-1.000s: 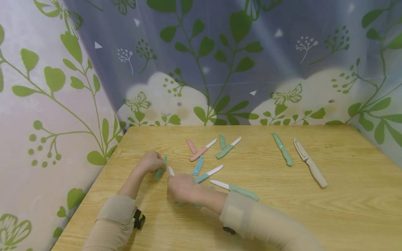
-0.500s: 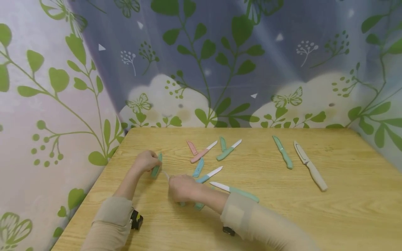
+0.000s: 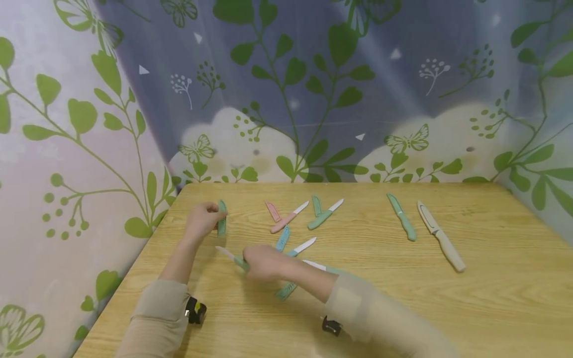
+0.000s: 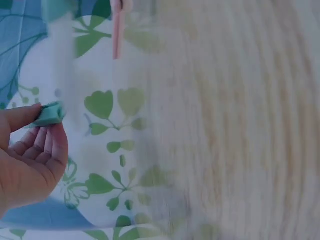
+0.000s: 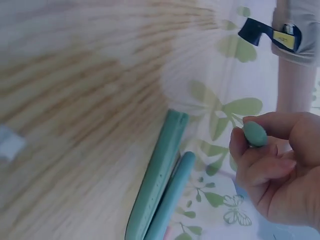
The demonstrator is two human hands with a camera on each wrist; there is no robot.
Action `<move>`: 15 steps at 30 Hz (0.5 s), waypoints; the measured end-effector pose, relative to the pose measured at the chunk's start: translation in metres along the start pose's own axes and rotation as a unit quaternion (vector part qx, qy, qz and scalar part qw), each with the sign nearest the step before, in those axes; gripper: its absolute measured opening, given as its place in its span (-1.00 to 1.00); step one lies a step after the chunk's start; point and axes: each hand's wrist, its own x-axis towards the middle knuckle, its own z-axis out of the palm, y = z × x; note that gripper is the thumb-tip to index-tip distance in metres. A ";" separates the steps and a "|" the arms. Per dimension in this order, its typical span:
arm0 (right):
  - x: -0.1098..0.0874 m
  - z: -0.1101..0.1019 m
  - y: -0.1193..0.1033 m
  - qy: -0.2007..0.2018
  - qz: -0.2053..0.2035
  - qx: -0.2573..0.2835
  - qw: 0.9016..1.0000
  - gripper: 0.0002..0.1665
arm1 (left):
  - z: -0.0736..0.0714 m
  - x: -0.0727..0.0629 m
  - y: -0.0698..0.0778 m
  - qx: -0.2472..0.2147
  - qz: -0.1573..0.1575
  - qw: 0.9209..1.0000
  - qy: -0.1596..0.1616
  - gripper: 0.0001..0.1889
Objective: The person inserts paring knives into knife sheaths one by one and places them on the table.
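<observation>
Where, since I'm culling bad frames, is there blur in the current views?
Head view: right hand and its knife look slightly soft; left wrist: blade and table smear, pinched sheath clearer; right wrist: table grain streaks, a pale object at the left edge blurs.

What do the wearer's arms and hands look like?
The left hand and right hand are gloveless. The left sleeve and right sleeve are beige, ending on the forearms. A black device with a yellow marking sits by the left one, a second black device by the right.
</observation>
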 end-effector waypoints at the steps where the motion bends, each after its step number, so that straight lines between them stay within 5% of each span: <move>1: -0.002 -0.002 0.002 0.000 -0.002 0.012 1.000 -0.89 | -0.001 0.001 -0.001 -0.014 -0.001 1.000 0.006 -0.76; 9: -0.024 -0.024 0.036 0.014 -0.033 0.113 0.993 -0.87 | -0.002 0.007 0.002 -0.130 0.015 0.990 0.043 -0.68; 15: -0.033 -0.032 0.050 0.074 -0.038 0.133 0.988 -0.86 | 0.003 0.009 0.018 -0.258 -0.004 0.965 0.053 -0.83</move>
